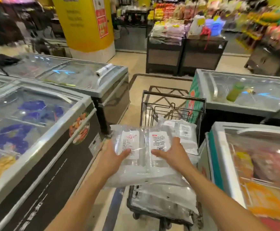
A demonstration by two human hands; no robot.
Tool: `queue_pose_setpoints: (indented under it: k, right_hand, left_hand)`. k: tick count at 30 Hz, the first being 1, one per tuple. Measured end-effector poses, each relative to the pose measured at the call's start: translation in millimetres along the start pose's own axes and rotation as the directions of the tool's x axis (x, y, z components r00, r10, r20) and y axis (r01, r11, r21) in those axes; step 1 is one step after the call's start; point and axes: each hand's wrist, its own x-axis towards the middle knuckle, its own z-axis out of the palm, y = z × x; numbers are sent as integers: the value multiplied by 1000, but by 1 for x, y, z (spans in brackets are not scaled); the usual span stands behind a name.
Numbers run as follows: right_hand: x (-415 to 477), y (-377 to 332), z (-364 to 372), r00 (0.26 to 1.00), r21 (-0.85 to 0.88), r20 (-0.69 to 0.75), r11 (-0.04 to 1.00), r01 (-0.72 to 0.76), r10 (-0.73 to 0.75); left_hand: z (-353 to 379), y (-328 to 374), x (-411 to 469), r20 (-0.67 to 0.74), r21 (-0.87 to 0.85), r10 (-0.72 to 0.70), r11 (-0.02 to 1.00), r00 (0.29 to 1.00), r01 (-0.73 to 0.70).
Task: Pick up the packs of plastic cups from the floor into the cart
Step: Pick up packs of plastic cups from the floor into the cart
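Both hands hold a clear pack of plastic cups [142,140] with two white labels, flat above the near end of the black wire cart [172,95]. My left hand [115,157] grips its left side, thumb on top. My right hand [171,153] grips its right side. More clear packs lie in the cart: one at the far right [182,129] and others under the held pack [162,199]. The floor under the cart is hidden.
Chest freezers with glass lids flank the cart: left [35,124], far left [79,75], right [256,157] and far right [246,94]. A green bottle [235,91] lies on the far right lid. A yellow pillar [86,22] and display stands [186,52] stand beyond.
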Motion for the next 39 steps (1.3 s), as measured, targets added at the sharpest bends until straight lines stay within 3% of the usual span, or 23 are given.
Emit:
queue_pose_setpoints:
  k: [7,11,16,23,36,39]
  right_hand:
    - [40,100,-52,980,80,-103,983,-163,171]
    - [52,144,-54,965,151,-135,967,-204,225]
    - [52,161,-48,937,119,-174,951,-287,304]
    - [50,178,-23,913,41,-126,922,-385,387]
    - [59,188,-21,917,66,-82,920,-386,391]
    - [61,183,-25,923,-67,-117,924,-375,366]
  left_hand:
    - [127,25,57,209,75,-25,997,978,9]
    - [170,19,76,286,105,-66,994,956,38]
    - [199,5,85,333,132,-111,989,936,70]
    - [214,-25,92,343,256,-178,963,922,91]
    - [223,-33,96,296,296,-226,945,928,136]
    - [208,-28,95,259,384,-256,912,931,144]
